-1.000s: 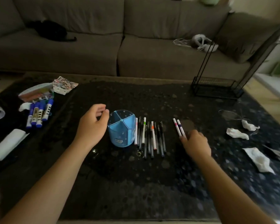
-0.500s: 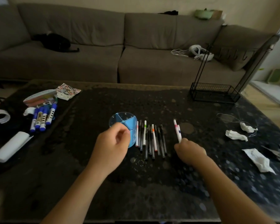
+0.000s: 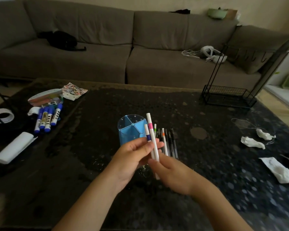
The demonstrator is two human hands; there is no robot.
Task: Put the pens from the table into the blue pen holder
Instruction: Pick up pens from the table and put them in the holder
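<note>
The blue pen holder (image 3: 132, 129) stands upright at the table's middle, its divided compartments holding nothing I can see. Just in front of it, two white pens are held upright and side by side: one with a pink band (image 3: 150, 126), one shorter with a purple band (image 3: 148, 136). My left hand (image 3: 133, 155) pinches them around the middle between thumb and fingers. My right hand (image 3: 172, 175) grips their lower ends. A row of several dark and white pens (image 3: 169, 142) lies on the table right of the holder, partly hidden by my hands.
Blue markers (image 3: 47, 117), a tape roll (image 3: 2, 115), a white case (image 3: 15, 147) and a sticker sheet (image 3: 73, 91) lie at the left. A black wire rack (image 3: 228, 95) stands at the back right. Crumpled tissues (image 3: 252, 142) lie at the right. A sofa (image 3: 90, 64) runs behind.
My right hand picked the two white pens up off the table and carried them left, in front of the holder. My left hand came over and closed on them.
</note>
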